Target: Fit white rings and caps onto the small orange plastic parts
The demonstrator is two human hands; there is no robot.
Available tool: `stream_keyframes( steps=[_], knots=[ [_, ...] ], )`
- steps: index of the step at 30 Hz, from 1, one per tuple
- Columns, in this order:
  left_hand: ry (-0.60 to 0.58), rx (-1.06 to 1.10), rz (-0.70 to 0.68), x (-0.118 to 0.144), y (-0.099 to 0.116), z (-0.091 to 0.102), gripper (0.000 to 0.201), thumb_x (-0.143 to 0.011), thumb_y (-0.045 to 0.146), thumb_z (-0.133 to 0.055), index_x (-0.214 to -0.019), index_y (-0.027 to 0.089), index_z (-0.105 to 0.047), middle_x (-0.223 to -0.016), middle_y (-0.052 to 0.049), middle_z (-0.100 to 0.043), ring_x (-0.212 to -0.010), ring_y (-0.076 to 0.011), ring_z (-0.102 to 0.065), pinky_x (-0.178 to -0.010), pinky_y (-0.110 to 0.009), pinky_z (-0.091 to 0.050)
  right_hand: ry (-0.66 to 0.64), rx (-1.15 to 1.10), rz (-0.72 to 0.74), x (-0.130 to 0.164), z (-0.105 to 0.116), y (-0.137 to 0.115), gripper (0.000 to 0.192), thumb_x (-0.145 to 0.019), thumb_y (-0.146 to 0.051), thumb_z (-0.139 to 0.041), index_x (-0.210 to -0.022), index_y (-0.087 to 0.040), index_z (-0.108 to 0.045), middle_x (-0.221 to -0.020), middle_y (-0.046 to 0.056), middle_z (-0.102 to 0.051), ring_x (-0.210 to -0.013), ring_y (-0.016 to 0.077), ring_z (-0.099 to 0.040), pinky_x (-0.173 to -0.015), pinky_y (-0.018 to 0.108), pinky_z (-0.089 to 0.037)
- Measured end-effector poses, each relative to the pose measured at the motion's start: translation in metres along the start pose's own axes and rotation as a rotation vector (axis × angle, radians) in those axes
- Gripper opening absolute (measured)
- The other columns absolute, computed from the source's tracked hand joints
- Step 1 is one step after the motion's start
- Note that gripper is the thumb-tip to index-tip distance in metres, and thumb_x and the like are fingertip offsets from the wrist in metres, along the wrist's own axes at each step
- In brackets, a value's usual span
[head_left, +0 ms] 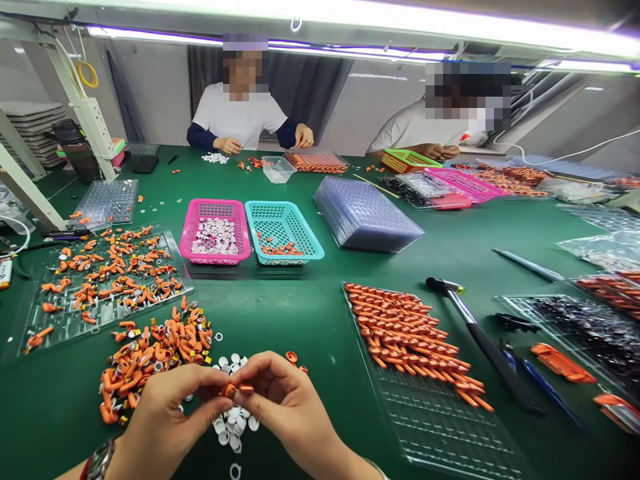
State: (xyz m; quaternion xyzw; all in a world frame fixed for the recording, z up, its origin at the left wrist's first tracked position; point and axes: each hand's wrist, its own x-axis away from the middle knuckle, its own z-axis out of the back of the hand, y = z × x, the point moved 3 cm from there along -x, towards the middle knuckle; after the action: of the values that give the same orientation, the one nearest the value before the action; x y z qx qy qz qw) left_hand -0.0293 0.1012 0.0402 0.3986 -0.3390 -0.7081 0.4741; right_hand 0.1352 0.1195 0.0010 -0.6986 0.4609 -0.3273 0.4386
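Note:
My left hand (167,410) pinches an orange earbud shell (229,391) between thumb and fingertips. Close against it, my right hand (293,403) grips a small orange cap (246,389); whether the two parts touch is hard to tell. Below my fingertips lies a pile of white round discs (234,427), partly hidden by the hands. Beyond my left hand is a heap of orange earbud shells (170,347) with yellowish tabs. A few loose orange caps (291,357) lie just past my right hand.
A clear tray (400,400) on the right holds rows of orange earbud pieces, beside a black-handled hammer (493,357). Another tray (183,290) of shells is at left. Ahead stand a pink basket (186,230), a blue basket (317,250) and stacked plastic trays (367,217). Two people sit opposite.

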Motion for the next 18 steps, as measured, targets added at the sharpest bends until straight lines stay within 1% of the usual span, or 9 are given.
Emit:
stream_keyframes(
  steps=[3,7,9,13,18],
  knots=[
    [0.039,-0.025,-0.067,-0.0011,0.0025,0.0006,0.026,-0.080,0.007,-0.072,-0.096,0.027,-0.073,-0.081,0.004,-0.078,-0.068,-0.0124,-0.073,-0.065,-0.016,-0.057,-0.004,-0.008,-0.024,-0.0014,-0.0009,0.0003,0.024,-0.075,-0.035,-0.082,-0.083,-0.020,-0.065,-0.083,0.003,-0.072,-0.078,0.0152,-0.067,-0.073,0.026,-0.055],
    [0.062,-0.068,-0.150,0.0002,0.0040,-0.0007,0.027,-0.080,0.005,-0.069,-0.097,0.026,-0.072,-0.084,0.002,-0.078,-0.073,-0.0138,-0.074,-0.069,-0.018,-0.059,0.005,0.006,-0.033,-0.0019,-0.0023,0.0015,0.028,-0.074,-0.039,-0.082,-0.082,-0.020,-0.062,-0.083,0.004,-0.071,-0.078,0.0167,-0.067,-0.074,0.029,-0.055],
    [0.069,-0.085,-0.168,0.0015,0.0042,-0.0017,0.028,-0.081,0.004,-0.068,-0.098,0.025,-0.071,-0.087,0.001,-0.078,-0.076,-0.0138,-0.074,-0.071,-0.018,-0.059,0.005,0.005,-0.029,-0.0015,-0.0031,0.0026,0.028,-0.075,-0.039,-0.081,-0.081,-0.020,-0.061,-0.082,0.003,-0.070,-0.078,0.0162,-0.066,-0.073,0.028,-0.054],
    [0.101,-0.115,-0.198,0.0029,0.0056,-0.0034,0.030,-0.078,0.001,-0.068,-0.096,0.024,-0.070,-0.086,0.001,-0.078,-0.076,-0.0128,-0.074,-0.072,-0.017,-0.059,0.017,0.039,0.004,-0.0003,-0.0044,0.0060,0.024,-0.078,-0.037,-0.078,-0.083,-0.020,-0.061,-0.083,0.003,-0.068,-0.077,0.0151,-0.064,-0.073,0.027,-0.052],
    [0.119,-0.140,-0.199,0.0026,0.0049,-0.0042,0.029,-0.077,0.000,-0.067,-0.094,0.024,-0.071,-0.085,0.001,-0.078,-0.075,-0.0128,-0.074,-0.073,-0.017,-0.059,0.048,0.121,0.055,0.0006,-0.0058,0.0090,0.019,-0.078,-0.030,-0.076,-0.083,-0.021,-0.060,-0.082,0.003,-0.066,-0.077,0.0167,-0.063,-0.073,0.029,-0.053]
  ],
)
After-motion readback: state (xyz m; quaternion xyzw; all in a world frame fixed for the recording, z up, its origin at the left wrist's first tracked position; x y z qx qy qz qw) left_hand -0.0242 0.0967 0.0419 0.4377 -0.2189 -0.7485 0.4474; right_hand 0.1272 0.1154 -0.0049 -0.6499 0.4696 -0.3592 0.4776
